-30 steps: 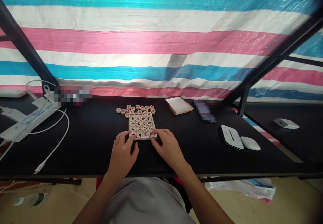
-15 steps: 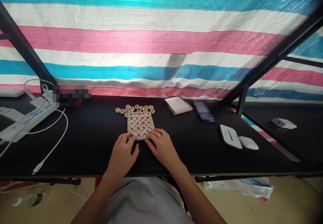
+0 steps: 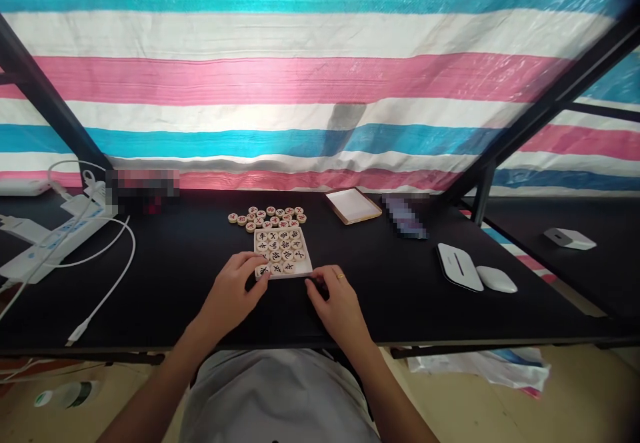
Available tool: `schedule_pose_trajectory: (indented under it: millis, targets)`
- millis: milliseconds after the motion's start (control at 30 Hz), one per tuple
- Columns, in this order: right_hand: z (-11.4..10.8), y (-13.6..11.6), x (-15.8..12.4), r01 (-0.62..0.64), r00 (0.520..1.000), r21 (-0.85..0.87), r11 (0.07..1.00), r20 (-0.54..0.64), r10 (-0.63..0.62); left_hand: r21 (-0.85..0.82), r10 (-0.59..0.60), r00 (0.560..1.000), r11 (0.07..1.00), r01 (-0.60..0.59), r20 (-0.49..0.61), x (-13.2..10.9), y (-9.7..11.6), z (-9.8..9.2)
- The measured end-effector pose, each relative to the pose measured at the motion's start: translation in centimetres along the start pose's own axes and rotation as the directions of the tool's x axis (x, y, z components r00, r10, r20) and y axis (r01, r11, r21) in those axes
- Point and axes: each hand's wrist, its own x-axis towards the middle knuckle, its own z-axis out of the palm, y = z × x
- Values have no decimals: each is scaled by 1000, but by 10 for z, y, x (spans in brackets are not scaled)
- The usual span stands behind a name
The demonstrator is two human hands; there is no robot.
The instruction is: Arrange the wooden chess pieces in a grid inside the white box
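Observation:
A shallow white box point(image 3: 306, 256) on the black desk holds round Chinese chess pieces point(image 3: 285, 245) with dark characters, in rows. The front row has a gap at its right end. My left hand point(image 3: 233, 291) lies at the box's front left corner, fingertips over the pieces there, thumb apart by the front edge. My right hand point(image 3: 340, 301) is by the front right corner, fingers bent and thumb apart, with nothing seen between them. Behind the box lie loose Chinese chess pieces point(image 3: 271, 212) with red characters.
An upturned box lid point(image 3: 353, 206) and a blurred flat object point(image 3: 405, 216) lie back right. Farther right are a white flat device point(image 3: 459, 267) and a white mouse point(image 3: 496, 279). A power strip point(image 3: 65, 236) with white cables point(image 3: 103, 300) is at left.
My right hand has moved right and down, off the pieces to the box's corner. My left hand has shifted slightly left. The box has shifted and turned a little.

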Motion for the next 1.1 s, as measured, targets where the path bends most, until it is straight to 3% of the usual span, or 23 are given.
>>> schedule_pose_trajectory:
  millis: [200, 333, 433, 533, 733, 867, 1033, 1100]
  targets:
    - [-5, -7, 2, 187, 951, 0, 982, 249, -181, 92, 148, 957, 980, -175, 249, 64, -15, -16]
    - [-5, -9, 2, 273, 917, -74, 959, 322, -237, 179, 251, 848, 912, -369, 468, 122, -25, -1]
    - [-5, -8, 3, 281, 907, -103, 954, 353, -229, 322, 183, 851, 870, -374, 493, 161, -35, 18]
    - [-6, -8, 3, 262, 909, -94, 961, 357, -213, 347, 93, 831, 879, -327, 549, 186, -45, 33]
    - [-6, -7, 2, 246, 915, -71, 967, 345, -208, 300, 87, 812, 902, -310, 577, 198, -54, 41]
    - [-6, -7, 2, 261, 908, -78, 962, 358, -217, 298, 93, 835, 908, -296, 543, 197, -51, 37]
    - [-6, -8, 2, 321, 889, -141, 937, 386, -246, 239, 171, 926, 936, -259, 337, 187, -35, 21]
    - [-5, -9, 2, 352, 883, -178, 919, 388, -264, 164, 235, 935, 945, -285, 267, 174, -23, 11]
